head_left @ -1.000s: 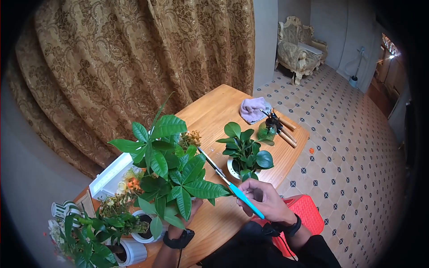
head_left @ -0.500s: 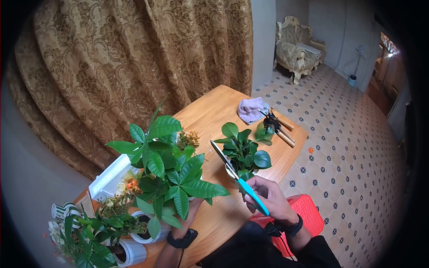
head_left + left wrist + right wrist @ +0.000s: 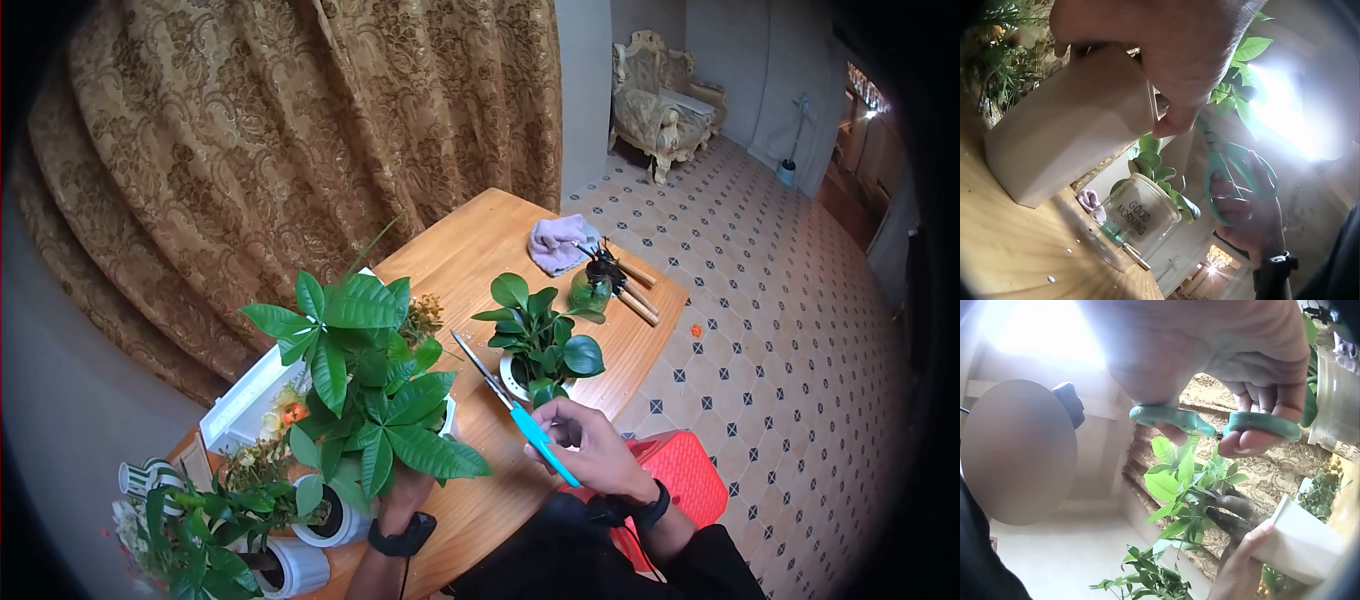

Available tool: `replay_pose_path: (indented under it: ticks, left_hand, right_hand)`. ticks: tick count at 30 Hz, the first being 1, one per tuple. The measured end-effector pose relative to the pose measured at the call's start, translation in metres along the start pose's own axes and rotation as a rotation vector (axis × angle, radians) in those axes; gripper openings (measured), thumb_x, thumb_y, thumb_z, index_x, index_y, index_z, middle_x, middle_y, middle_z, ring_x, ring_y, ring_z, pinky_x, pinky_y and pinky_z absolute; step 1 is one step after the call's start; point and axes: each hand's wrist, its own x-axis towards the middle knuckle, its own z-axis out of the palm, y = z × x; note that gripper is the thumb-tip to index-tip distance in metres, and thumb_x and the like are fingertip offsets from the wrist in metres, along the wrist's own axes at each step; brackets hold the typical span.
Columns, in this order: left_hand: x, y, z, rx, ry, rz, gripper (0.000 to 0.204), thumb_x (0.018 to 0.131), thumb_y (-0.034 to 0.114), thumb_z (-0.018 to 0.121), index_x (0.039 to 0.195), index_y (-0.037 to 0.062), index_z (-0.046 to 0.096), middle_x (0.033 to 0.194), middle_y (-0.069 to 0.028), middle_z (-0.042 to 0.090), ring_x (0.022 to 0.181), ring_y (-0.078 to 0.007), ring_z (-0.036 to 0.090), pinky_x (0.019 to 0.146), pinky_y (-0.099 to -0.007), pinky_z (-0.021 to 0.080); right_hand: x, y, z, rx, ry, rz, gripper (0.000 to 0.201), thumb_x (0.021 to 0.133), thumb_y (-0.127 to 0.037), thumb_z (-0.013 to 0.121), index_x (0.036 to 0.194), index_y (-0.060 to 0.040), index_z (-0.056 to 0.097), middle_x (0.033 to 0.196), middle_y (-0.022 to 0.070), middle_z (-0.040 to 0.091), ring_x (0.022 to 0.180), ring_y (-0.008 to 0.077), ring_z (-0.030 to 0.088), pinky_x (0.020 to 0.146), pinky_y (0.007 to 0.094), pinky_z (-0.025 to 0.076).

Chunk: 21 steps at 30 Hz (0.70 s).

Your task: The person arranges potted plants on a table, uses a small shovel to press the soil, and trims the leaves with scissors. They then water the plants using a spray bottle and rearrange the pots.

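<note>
My left hand (image 3: 405,495), partly under leaves, grips the rim of a white pot (image 3: 1066,125) in the left wrist view. That pot holds a broad-leaved plant (image 3: 385,415) with thick stems, visible in the right wrist view. My right hand (image 3: 597,455) holds turquoise-handled scissors (image 3: 532,428), fingers through the loops (image 3: 1260,424). Their blades point up and left, between the leafy plant and a smaller round-leaved plant (image 3: 545,345). The smaller plant stands in a clear outer pot printed "GOOD MORNING" (image 3: 1138,215).
A purple cloth (image 3: 557,245), green glass jar (image 3: 590,288) and wooden-handled tools (image 3: 638,303) lie at the table's far right. More potted plants (image 3: 300,568), flowers (image 3: 290,412) and a white tray (image 3: 240,400) are at left. A red stool (image 3: 690,475) stands right.
The scissors swung right over the small plant, then back left. The leafy plant has turned slightly, its front leaves shifting left and down, and more of its white pot shows.
</note>
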Motion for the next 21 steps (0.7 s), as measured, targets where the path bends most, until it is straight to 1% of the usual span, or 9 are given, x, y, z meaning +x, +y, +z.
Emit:
replay_pose_path:
  ticks: [1,3,6,8,10,13,15,18,21]
  left_hand:
    - [0.002,0.010,-0.004,0.001,0.000,0.000,0.032,0.091,0.019,0.075,0.120,0.0063,0.067,0.112,-0.0096,0.071,0.101,-0.0208,0.068,0.088,-0.0366,0.053]
    - [0.006,0.035,-0.011,-0.081,0.045,-0.001,0.032,0.086,0.024,0.083,0.105,0.0026,0.069,0.089,-0.0068,0.071,0.079,-0.0205,0.068,0.073,-0.0384,0.054]
    - [0.009,0.040,-0.009,-0.099,0.140,0.076,0.038,0.082,0.024,0.086,0.106,0.0025,0.068,0.091,-0.0067,0.071,0.079,-0.0211,0.068,0.072,-0.0380,0.054]
    - [0.015,0.050,-0.016,-0.198,0.086,0.057,0.039,0.081,0.025,0.087,0.106,0.0025,0.068,0.091,-0.0067,0.071,0.080,-0.0215,0.068,0.073,-0.0381,0.054]
    - [0.016,0.053,-0.019,-0.297,0.031,0.038,0.040,0.080,0.025,0.087,0.107,0.0025,0.068,0.091,-0.0067,0.071,0.080,-0.0219,0.068,0.073,-0.0382,0.055]
    - [0.012,0.041,-0.017,-0.287,-0.005,0.022,0.043,0.080,0.025,0.087,0.111,0.0023,0.067,0.094,-0.0073,0.071,0.084,-0.0219,0.068,0.074,-0.0387,0.055]
    - [0.008,0.030,-0.013,-0.036,0.048,0.098,0.045,0.081,0.025,0.087,0.114,0.0021,0.066,0.098,-0.0084,0.071,0.087,-0.0221,0.068,0.076,-0.0386,0.055]
    - [0.008,0.040,-0.013,-0.181,0.101,0.032,0.043,0.081,0.025,0.086,0.112,0.0017,0.067,0.100,-0.0091,0.071,0.089,-0.0221,0.068,0.077,-0.0381,0.055]
    - [0.007,0.036,-0.012,-0.201,0.084,-0.006,0.044,0.082,0.025,0.086,0.113,0.0011,0.066,0.100,-0.0091,0.070,0.088,-0.0220,0.068,0.077,-0.0378,0.055]
  right_hand:
    - [0.001,0.001,0.001,-0.075,0.010,-0.041,0.026,0.094,-0.010,0.073,0.113,0.0014,0.058,0.085,0.0020,0.065,0.069,0.0070,0.061,0.059,0.0228,0.048]
    - [0.005,0.006,0.002,-0.123,0.021,-0.079,0.026,0.093,-0.010,0.073,0.112,0.0013,0.059,0.086,0.0023,0.066,0.072,0.0076,0.063,0.062,0.0232,0.049]
    - [0.007,0.003,0.005,-0.243,0.037,-0.088,0.027,0.091,-0.009,0.074,0.110,0.0014,0.059,0.088,0.0036,0.067,0.077,0.0086,0.066,0.067,0.0244,0.052]
    - [0.009,0.005,0.008,-0.315,0.041,-0.060,0.027,0.090,-0.008,0.074,0.110,0.0016,0.059,0.089,0.0046,0.068,0.078,0.0090,0.067,0.069,0.0253,0.054]
    - [0.013,0.016,0.009,-0.283,0.108,-0.152,0.036,0.083,-0.020,0.078,0.103,0.0042,0.062,0.077,0.0082,0.064,0.063,0.0104,0.059,0.056,0.0289,0.047]
    - [0.013,0.013,0.011,-0.340,0.118,-0.176,0.035,0.083,-0.021,0.078,0.102,0.0043,0.063,0.075,0.0088,0.063,0.061,0.0114,0.057,0.056,0.0298,0.047]
    - [0.012,0.013,0.012,-0.339,0.122,-0.183,0.035,0.083,-0.021,0.078,0.102,0.0041,0.063,0.075,0.0087,0.063,0.061,0.0111,0.057,0.055,0.0298,0.046]
    - [0.012,0.016,0.011,-0.325,0.125,-0.190,0.034,0.084,-0.021,0.078,0.101,0.0037,0.063,0.075,0.0086,0.063,0.060,0.0106,0.056,0.055,0.0298,0.046]
    - [0.011,0.016,0.011,-0.328,0.124,-0.195,0.032,0.085,-0.020,0.078,0.101,0.0033,0.063,0.076,0.0085,0.063,0.060,0.0101,0.056,0.054,0.0295,0.045]
